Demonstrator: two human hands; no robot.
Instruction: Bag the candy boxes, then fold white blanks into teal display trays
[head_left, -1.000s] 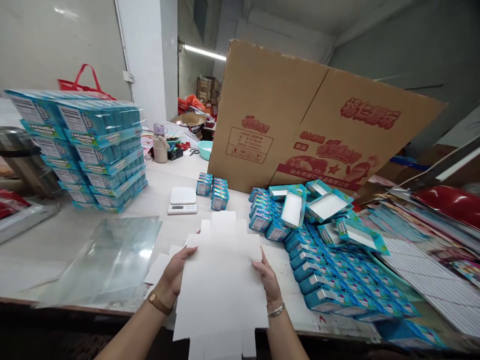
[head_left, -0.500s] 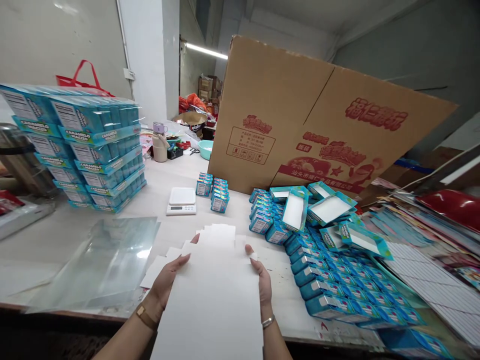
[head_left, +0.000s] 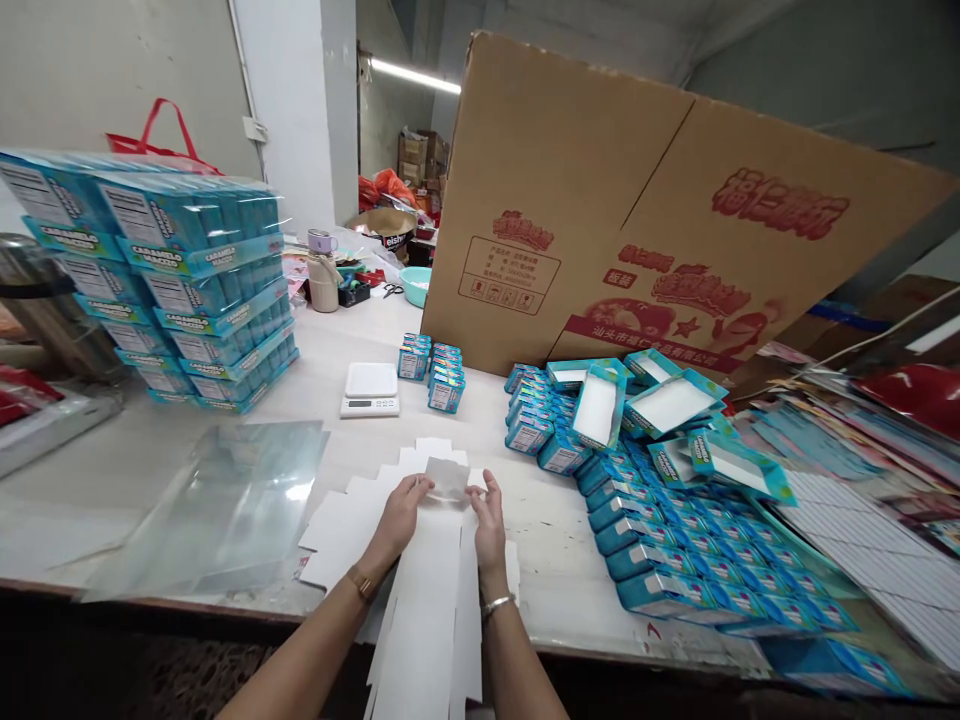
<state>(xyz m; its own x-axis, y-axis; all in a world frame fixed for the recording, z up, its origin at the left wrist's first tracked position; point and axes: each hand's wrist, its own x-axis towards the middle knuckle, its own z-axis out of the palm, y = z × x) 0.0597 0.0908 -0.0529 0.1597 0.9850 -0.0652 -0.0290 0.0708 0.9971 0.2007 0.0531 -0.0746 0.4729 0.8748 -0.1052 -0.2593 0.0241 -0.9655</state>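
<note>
- White card [head_left: 427, 610]: above the counter [head_left: 551, 550], in front of the person; long axis runs away from the body, far end toward the short rows of blue boxes [head_left: 447, 385].
- Left hand [head_left: 396, 515]: grip closed, thumb and fingers pinching the far flap's left edge.
- Right hand [head_left: 490, 525]: grip half-curled at the flap's right edge (whether it pinches, cannot tell).
- Stacked trays [head_left: 219, 257], left: filled with upright blue boxes.
- Loose open trays [head_left: 598, 408], right: white interiors showing, heaped upon more boxes.
</note>
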